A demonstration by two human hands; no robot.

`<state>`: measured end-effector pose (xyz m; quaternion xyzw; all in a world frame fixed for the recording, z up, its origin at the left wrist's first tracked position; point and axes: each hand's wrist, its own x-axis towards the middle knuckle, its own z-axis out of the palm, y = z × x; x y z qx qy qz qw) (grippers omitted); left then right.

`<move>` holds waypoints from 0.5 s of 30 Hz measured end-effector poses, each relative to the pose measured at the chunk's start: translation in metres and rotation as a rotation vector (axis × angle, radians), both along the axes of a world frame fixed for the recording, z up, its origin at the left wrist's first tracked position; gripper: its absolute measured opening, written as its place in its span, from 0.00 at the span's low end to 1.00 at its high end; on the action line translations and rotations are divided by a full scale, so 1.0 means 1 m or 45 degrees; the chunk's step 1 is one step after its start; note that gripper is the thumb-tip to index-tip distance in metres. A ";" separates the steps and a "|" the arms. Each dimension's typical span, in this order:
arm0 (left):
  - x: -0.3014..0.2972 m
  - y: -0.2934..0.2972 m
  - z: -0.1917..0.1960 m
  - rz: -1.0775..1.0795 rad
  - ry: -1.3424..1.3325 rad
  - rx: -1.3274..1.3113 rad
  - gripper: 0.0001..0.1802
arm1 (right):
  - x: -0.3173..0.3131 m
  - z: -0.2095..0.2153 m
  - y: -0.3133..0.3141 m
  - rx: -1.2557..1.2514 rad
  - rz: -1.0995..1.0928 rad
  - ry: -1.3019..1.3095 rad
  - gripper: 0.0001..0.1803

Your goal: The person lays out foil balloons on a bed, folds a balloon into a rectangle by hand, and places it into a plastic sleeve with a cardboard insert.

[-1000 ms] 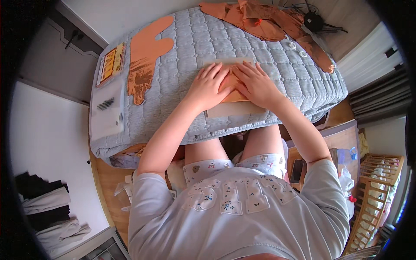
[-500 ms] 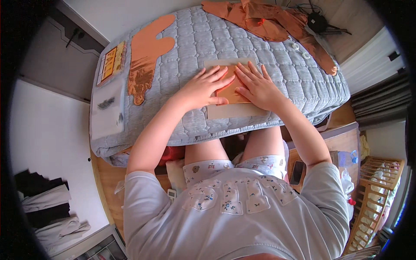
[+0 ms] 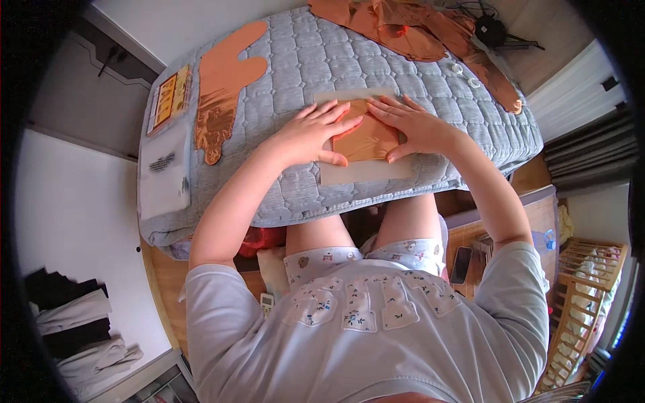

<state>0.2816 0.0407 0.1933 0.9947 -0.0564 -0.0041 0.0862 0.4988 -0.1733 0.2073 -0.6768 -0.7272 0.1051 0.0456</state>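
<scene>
A copper-coloured foil piece (image 3: 366, 143), folded to a rough square and creased, lies on a beige card sheet (image 3: 336, 176) on the bed. My left hand (image 3: 314, 136) rests on its left edge, fingers stretched out and thumb pointing inward. My right hand (image 3: 420, 129) is spread over the right edge, with its fingertips on the upper corner and its thumb near the lower corner. Both hands are open, pressing or lying flat; neither grips anything. Parts of the foil's sides are hidden beneath the fingers.
A flat copper foil balloon (image 3: 228, 77) lies to the left, beside a printed packet (image 3: 169, 101) and a clear plastic bag (image 3: 166, 168). More crumpled copper foil (image 3: 376, 30) and a black device with cables (image 3: 490, 30) are at the back right. A grey quilted cover (image 3: 289, 67) spreads underneath.
My right hand has shifted outward to the right and turned, its thumb moving away from the foil's middle. More creased foil shows between my hands. The left hand stays nearly in place.
</scene>
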 end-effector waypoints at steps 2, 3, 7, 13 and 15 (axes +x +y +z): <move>0.001 0.000 0.001 -0.001 0.019 0.003 0.53 | 0.001 0.001 0.001 0.011 -0.006 0.011 0.70; 0.001 0.000 0.002 0.002 0.051 -0.009 0.54 | 0.001 0.003 0.001 -0.007 -0.008 0.005 0.71; 0.002 0.001 0.001 0.015 0.067 -0.052 0.56 | 0.003 0.007 0.001 0.017 0.010 0.035 0.73; 0.005 0.001 0.003 0.015 0.070 -0.092 0.55 | 0.012 0.011 -0.001 0.056 -0.042 0.452 0.72; 0.005 0.000 0.005 0.025 0.074 -0.085 0.56 | 0.006 0.011 0.003 0.104 -0.130 0.521 0.67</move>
